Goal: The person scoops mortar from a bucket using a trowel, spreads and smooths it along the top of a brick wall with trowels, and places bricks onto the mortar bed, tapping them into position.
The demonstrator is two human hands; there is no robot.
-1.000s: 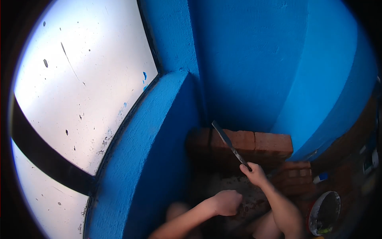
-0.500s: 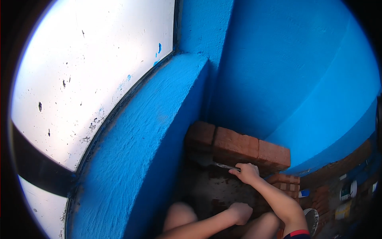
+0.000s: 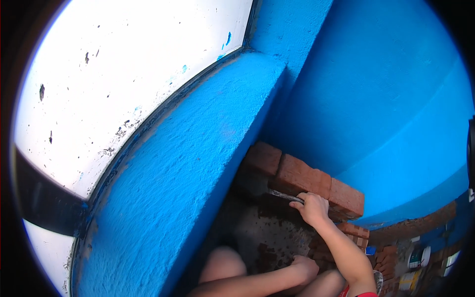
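My right hand (image 3: 312,208) grips a long, narrow metal tool (image 3: 281,194), whose dull blade lies horizontally along the lower front of a short row of red bricks (image 3: 302,174) in the blue corner. Low in the middle, my left hand (image 3: 304,269) is curled closed beside my bent knee; whatever it might hold is hidden. Beneath the bricks is a dark, rough, speckled surface (image 3: 264,232).
A blue sloping ledge (image 3: 188,148) and white, paint-spotted panel (image 3: 128,64) fill the left, and a curved blue wall (image 3: 386,99) rises behind. At lower right are more stacked bricks (image 3: 386,262), white containers (image 3: 418,257) and a bucket, mostly behind my right arm.
The tool, earlier raised diagonally over the bricks, has come down along their front with my right hand. My left hand has moved slightly right and lower, and the view has tilted.
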